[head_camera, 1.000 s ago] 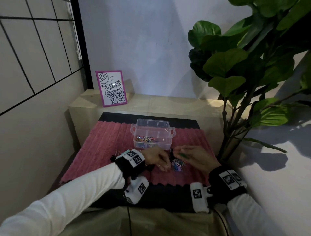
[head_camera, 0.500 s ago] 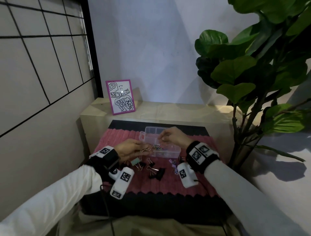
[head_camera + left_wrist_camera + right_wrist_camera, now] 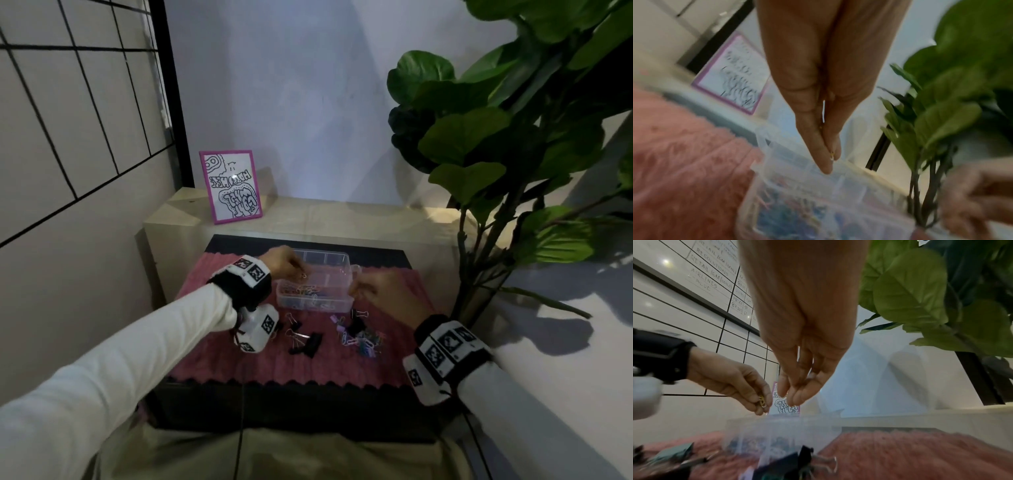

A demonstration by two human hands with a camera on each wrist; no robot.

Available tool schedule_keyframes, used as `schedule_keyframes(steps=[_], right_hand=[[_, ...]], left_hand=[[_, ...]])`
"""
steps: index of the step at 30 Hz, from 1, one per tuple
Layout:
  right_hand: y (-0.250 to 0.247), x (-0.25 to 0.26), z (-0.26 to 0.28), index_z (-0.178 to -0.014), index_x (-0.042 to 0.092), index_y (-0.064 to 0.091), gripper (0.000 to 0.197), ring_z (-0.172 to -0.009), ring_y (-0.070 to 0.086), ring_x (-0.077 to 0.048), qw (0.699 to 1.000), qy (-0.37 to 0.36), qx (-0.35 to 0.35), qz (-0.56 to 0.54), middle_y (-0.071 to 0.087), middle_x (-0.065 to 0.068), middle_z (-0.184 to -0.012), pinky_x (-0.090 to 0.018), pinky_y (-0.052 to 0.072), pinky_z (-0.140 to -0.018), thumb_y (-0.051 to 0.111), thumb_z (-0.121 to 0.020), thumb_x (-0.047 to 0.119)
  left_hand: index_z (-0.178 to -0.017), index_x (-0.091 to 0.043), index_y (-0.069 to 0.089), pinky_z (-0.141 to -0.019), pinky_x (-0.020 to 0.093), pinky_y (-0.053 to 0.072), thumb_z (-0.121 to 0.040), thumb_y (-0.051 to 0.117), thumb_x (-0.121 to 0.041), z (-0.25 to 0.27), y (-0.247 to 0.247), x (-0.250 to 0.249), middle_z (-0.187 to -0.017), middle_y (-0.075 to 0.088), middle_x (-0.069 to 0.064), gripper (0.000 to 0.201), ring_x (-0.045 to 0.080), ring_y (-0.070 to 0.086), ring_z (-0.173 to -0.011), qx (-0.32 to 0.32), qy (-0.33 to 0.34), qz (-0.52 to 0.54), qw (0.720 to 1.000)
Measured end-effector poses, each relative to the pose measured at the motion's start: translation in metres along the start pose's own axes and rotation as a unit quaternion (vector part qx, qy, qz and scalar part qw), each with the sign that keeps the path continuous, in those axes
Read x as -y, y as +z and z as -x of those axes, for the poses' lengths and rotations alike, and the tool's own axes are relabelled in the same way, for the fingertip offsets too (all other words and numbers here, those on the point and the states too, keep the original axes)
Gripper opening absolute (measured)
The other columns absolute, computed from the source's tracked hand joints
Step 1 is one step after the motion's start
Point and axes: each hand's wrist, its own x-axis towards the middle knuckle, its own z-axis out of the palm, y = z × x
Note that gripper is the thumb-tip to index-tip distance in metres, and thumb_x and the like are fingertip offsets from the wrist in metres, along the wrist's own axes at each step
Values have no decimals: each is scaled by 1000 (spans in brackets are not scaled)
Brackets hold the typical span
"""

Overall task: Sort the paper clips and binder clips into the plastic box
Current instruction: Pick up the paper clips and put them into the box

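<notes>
I had left hand (image 3: 284, 265) pinching gold paper clip (image 3: 761, 400) over plastic box (image 3: 317, 297), far on pink mat (image 3: 219, 356). Right hand (image 3: 383, 296) at box's right end, fingers loosely curled, holding nothing. Loose clips (image 3: 359, 337) lay near side.

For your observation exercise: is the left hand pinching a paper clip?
Yes, the left hand pinches a gold paper clip above the plastic box.
</notes>
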Motion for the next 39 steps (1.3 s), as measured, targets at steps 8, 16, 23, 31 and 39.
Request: schedule_keyframes(steps=[8,16,23,31,39], right_hand=[[29,-2,34,-103,8,66,19,-98,61,-18,990,-38,116,68,66,-7,-107,-23,47,-80,57,-87,11],[48,2,33,-122,6,50,29,-108,52,-28,953,-124,119,251,56,-11,-119,-42,51,-79,39,-96,12],[55,6,33,-103,2,61,28,-92,63,-33,943,-161,88,276,67,-14,-102,-39,53,-68,58,-76,-3],[53,6,32,-93,9,62,21,-80,64,-24,963,-136,73,221,66,-7,-94,-33,53,-64,60,-75,-1],[30,-9,38,-96,10,69,15,-67,64,-1,979,112,-34,-167,70,-3,-82,-10,51,-61,61,-84,4]], left_hand=[[-109,-19,67,-90,26,45,-85,52,-5,-6,19,-2,-117,66,0,32,17,61,-107,47,42,-231,971],[-110,-18,66,-91,24,46,-86,48,0,6,22,-10,-116,67,0,35,16,62,-104,26,117,-223,968],[-109,-11,65,-94,26,40,-89,48,-6,17,59,-34,-118,65,5,26,20,58,-110,-22,207,-240,948],[-102,4,62,-84,34,45,-86,43,2,18,84,-46,-106,66,22,25,34,61,-97,75,160,-245,953],[-116,-2,56,-88,38,45,-88,46,-1,20,94,-31,-115,58,20,30,34,57,-105,59,160,-261,950]])
